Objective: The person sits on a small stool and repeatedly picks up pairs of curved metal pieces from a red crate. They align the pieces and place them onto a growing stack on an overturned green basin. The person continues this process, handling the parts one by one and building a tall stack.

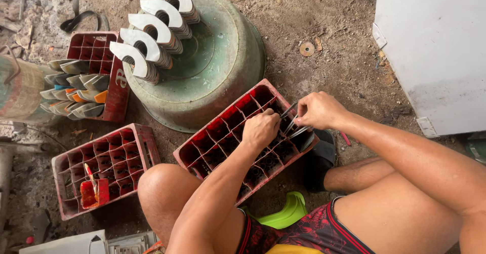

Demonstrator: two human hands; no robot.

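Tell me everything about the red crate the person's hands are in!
The red crate is a worn, dusty plastic bottle crate split into many square compartments. It lies slantwise on the dirt floor, just in front of the person's knee, with one corner by an upturned green basin. The left hand rests on its dividers, and the right hand pinches thin grey metal strips at its far end.

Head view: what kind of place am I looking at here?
Probably an informal workshop on a dirt floor. Stacks of cut white pieces rest on an upturned green basin, and both hands, left hand and right hand, handle thin metal strips over a red crate.
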